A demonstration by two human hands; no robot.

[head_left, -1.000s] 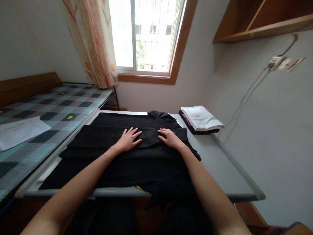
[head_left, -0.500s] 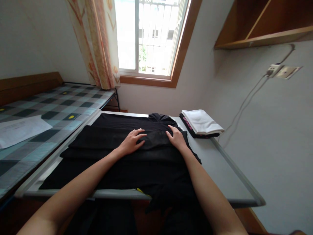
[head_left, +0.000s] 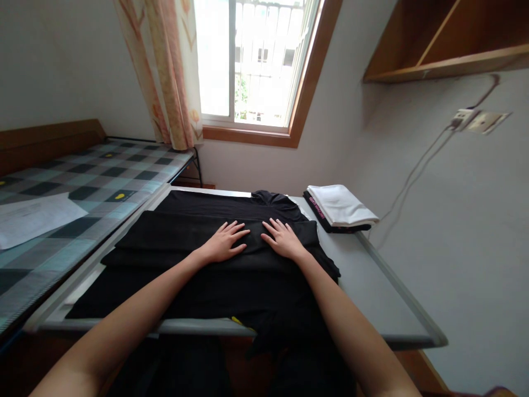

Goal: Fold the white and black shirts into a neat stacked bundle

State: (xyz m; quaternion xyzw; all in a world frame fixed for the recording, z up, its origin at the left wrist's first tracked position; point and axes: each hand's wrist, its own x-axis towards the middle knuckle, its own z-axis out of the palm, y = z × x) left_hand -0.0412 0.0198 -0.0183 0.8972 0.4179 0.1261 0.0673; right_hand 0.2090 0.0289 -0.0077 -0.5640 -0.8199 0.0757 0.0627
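A black T-shirt (head_left: 198, 292) lies spread over the white table (head_left: 363, 286), its collar side to the right and part of it drooping over the near edge. Across its middle rests a folded black layer (head_left: 157, 234); whether this is part of the same shirt I cannot tell. My left hand (head_left: 225, 241) lies flat on that layer, fingers spread and pointing away. Just to its right, my right hand (head_left: 281, 238) is also flat on the cloth with fingers apart. A small gap separates the two hands, and neither grips anything.
Folded clothes, a white one (head_left: 341, 205) above a dark one with pink lettering, sit at the table's back right. A bed with a checked mattress (head_left: 136, 176) adjoins the left side, with paper (head_left: 37, 218) on it. A cord (head_left: 409, 179) hangs along the right wall.
My right hand has slid left over the black cloth, closer to my left hand, and now lies flatter. My left hand has hardly moved; its fingers are slightly more spread.
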